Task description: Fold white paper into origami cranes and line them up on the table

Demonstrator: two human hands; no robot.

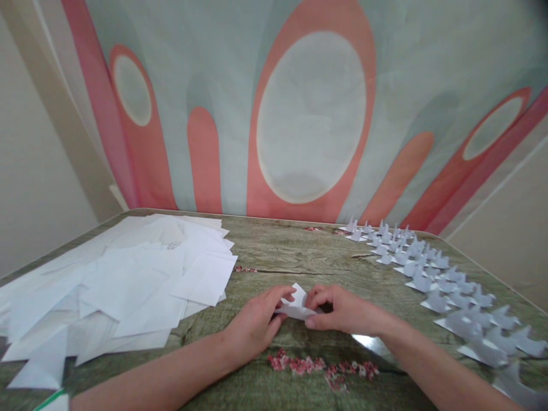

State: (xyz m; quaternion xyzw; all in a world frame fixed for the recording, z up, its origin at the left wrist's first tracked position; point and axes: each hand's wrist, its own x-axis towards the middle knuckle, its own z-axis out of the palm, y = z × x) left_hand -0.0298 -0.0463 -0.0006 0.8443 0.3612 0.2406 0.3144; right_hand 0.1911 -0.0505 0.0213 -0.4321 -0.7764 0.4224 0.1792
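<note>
A small folded piece of white paper [297, 310] is held between my two hands near the middle of the table, with one pointed flap standing up. My left hand [261, 319] pinches its left end, the thumb below and the fingers curled over it. At the other end my right hand [331, 308] grips it between thumb and bent fingers. Parts of the paper are hidden behind the fingertips.
A large loose pile of white paper sheets [141, 279] covers the table's left side. Rows of small folded paper figures [436, 299] stand along the right edge. The wood-patterned tabletop [274, 245] meets a patterned backdrop [231, 114] behind.
</note>
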